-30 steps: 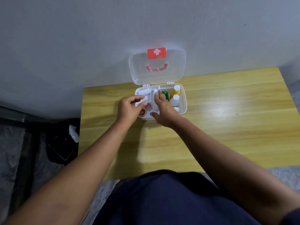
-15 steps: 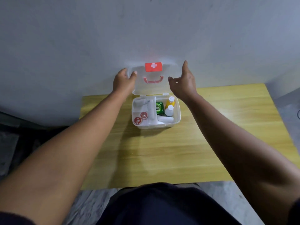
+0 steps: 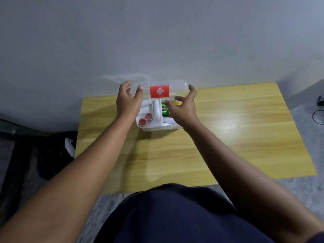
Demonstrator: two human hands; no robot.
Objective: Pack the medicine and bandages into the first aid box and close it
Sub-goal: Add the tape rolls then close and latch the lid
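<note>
A white first aid box (image 3: 158, 128) stands on the yellow wooden table (image 3: 228, 137) near the wall. Its clear lid (image 3: 177, 85), with a red label bearing a white cross, is tilted forward over the box, half lowered. My left hand (image 3: 127, 102) grips the lid's left edge and my right hand (image 3: 184, 107) grips its right edge. Inside the box I see two red-rimmed tape rolls (image 3: 145, 119), white rolled bandages (image 3: 157, 113), a green packet (image 3: 164, 109) and a yellow bottle partly hidden behind my right hand.
The grey wall rises right behind the box. A black bag (image 3: 52, 153) with a white item lies on the floor left of the table. A black cable (image 3: 318, 113) lies on the floor at the far right.
Both hands left the inside of the box, rose to the upright lid, took its two sides and swung it forward and down over the box.
</note>
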